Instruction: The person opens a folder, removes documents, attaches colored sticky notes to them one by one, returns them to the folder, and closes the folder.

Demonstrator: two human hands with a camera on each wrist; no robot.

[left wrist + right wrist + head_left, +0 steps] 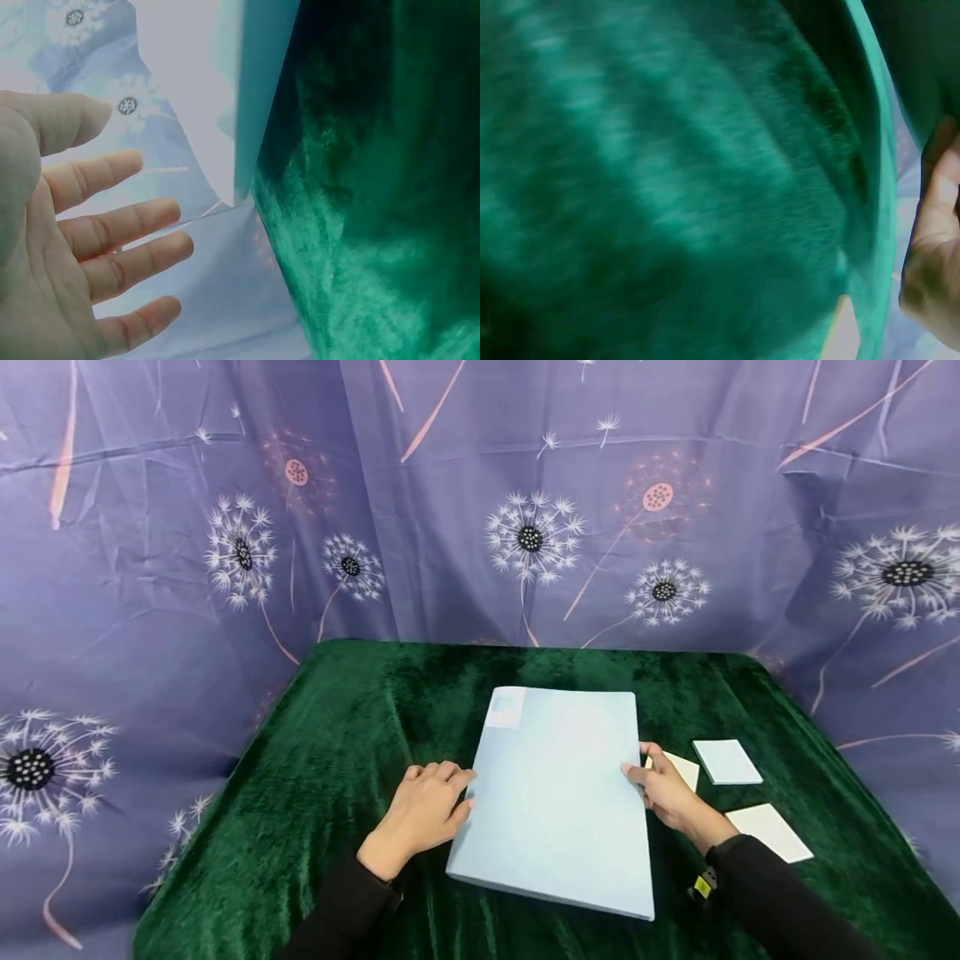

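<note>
A large light-blue file folder (558, 802) with a pale label (506, 707) at its top left corner lies over the middle of the table. My right hand (670, 789) pinches its right edge, thumb on top and fingers beneath. In the right wrist view only part of that hand (934, 240) shows, against the folder's shaded underside. At the left edge is my left hand (426, 810), fingertips right by the folder's side. The left wrist view has this hand (82, 217) with fingers extended and spread, and the folder (217, 97) beyond them.
Dark green velvet cloth (352, 735) covers the table. On the right lie a cream square pad (684, 768) partly behind my right hand, a pale-blue pad (727, 762) and another cream pad (772, 832) nearer my sleeve. A purple dandelion-print curtain (450, 510) hangs behind the table.
</note>
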